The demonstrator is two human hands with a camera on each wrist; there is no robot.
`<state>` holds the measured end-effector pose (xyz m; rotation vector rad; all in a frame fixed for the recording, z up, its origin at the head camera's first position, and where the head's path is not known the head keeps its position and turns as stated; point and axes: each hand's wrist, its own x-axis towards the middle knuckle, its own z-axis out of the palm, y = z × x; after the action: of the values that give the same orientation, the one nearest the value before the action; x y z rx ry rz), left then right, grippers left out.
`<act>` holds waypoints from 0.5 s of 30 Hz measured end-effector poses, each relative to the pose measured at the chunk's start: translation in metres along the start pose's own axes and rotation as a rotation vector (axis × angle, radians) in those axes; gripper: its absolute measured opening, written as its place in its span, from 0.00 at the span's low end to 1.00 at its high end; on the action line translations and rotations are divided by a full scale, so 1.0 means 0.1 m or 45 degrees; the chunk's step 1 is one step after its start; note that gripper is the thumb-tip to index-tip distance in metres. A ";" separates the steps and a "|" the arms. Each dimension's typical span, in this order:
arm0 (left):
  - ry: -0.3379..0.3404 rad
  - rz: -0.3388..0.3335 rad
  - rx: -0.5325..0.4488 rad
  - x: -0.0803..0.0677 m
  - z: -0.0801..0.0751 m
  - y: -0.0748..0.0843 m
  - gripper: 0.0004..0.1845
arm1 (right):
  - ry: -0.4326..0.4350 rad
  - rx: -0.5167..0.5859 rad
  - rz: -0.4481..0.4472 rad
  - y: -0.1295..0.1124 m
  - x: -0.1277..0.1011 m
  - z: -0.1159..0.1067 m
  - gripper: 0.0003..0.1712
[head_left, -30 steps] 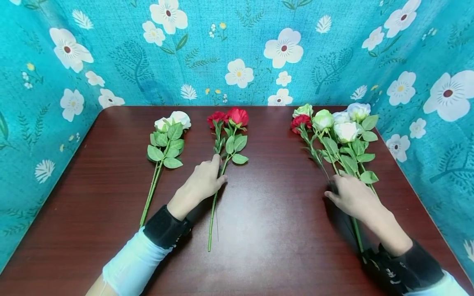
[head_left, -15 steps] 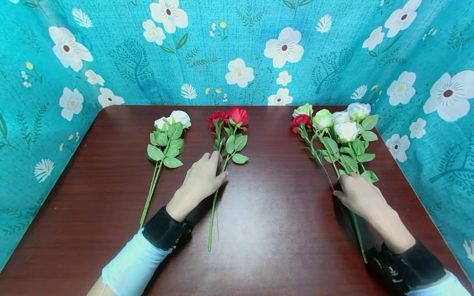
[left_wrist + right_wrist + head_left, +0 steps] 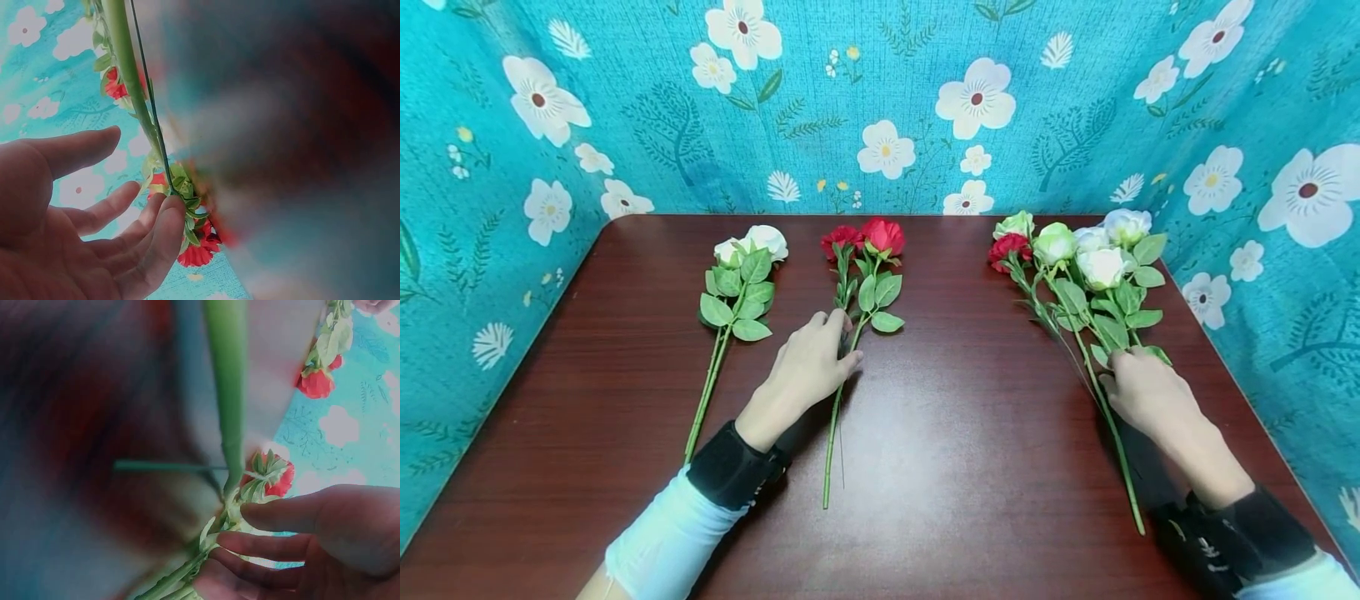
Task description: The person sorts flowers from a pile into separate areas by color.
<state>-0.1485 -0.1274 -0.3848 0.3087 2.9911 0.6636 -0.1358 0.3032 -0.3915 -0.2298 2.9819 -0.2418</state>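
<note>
In the head view my left hand (image 3: 808, 358) rests over the stems of a red carnation (image 3: 841, 240) and a red rose (image 3: 883, 238) at mid-table. Its fingers are spread loosely; in the left wrist view the fingertips (image 3: 172, 209) touch a thin dark stem (image 3: 150, 87), with the thumb apart. On the right side, my right hand (image 3: 1153, 400) lies over the stems of white roses (image 3: 1101, 267). Its extended fingers (image 3: 262, 545) reach green stems (image 3: 172, 578) in the right wrist view, thumb apart from them. Left of it lie pale green roses (image 3: 1054, 244) and another red carnation (image 3: 1009, 250).
Two white roses (image 3: 766, 243) with long stems lie on the left of the dark wooden table (image 3: 955, 433). A turquoise floral curtain (image 3: 820, 92) hangs behind and at both sides. Black bands (image 3: 737, 462) wrap both wrists.
My right hand has shifted rightward, away from the carnation stem and across to the white rose stems, uncovering a green rose stem. The left hand has stayed nearly still.
</note>
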 end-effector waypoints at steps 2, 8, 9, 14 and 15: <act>-0.005 0.000 0.003 0.00 0.00 0.00 0.20 | 0.007 -0.002 0.017 0.02 0.00 0.00 0.11; -0.011 0.008 0.012 -0.01 0.01 -0.02 0.20 | 0.013 -0.017 0.025 0.06 -0.01 -0.02 0.12; -0.012 0.008 0.011 -0.01 0.01 -0.02 0.21 | 0.014 -0.019 0.029 0.07 -0.01 -0.02 0.12; -0.015 0.005 0.006 -0.02 0.00 -0.02 0.20 | -0.036 -0.034 0.078 0.08 -0.04 -0.05 0.10; -0.016 0.003 0.006 -0.02 0.00 -0.02 0.20 | -0.047 -0.038 0.083 0.09 -0.04 -0.05 0.09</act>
<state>-0.1466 -0.1295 -0.3861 0.3161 2.9814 0.6521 -0.1335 0.3135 -0.3878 -0.1382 2.9522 -0.1844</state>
